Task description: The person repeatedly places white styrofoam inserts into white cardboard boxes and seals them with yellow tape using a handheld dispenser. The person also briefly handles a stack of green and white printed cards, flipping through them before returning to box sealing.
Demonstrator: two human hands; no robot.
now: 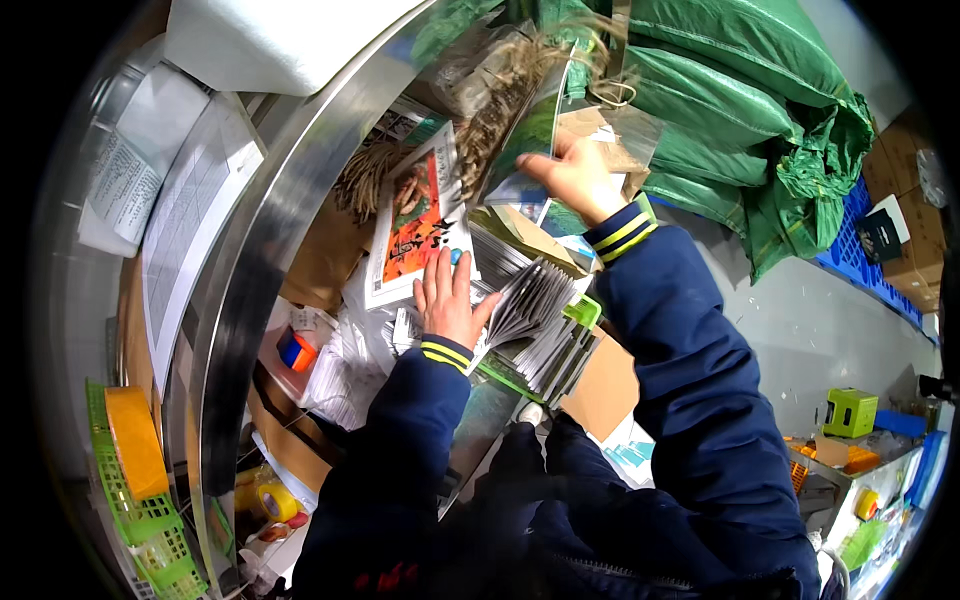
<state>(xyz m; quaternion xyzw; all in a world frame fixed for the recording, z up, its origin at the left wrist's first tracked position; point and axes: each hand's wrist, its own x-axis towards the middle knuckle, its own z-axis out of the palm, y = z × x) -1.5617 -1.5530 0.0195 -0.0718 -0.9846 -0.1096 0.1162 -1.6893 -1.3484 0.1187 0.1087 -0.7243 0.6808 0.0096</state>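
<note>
My left hand (450, 305) lies with spread fingers on the lower edge of a white sheet with an orange-and-red picture (410, 225); a small blue spot shows at its fingertips. Further up and to the right, my right hand (580, 180) pinches a glossy printed sheet or bag (535, 130) between thumb and fingers. It stands tilted beside a bundle of dry brown stalks (485, 140). Close to my left hand, a dense row of thin grey-white leaflets (545, 315) stands in a green plastic basket (583, 311).
Stuffed green woven sacks (700, 110) are piled at the far right. A curved metal edge (255, 210) runs along the left. Brown twine (370, 180), crumpled clear plastic (345, 365) and tape rolls (280, 500) lie around. A cardboard piece (605, 385) is near my feet.
</note>
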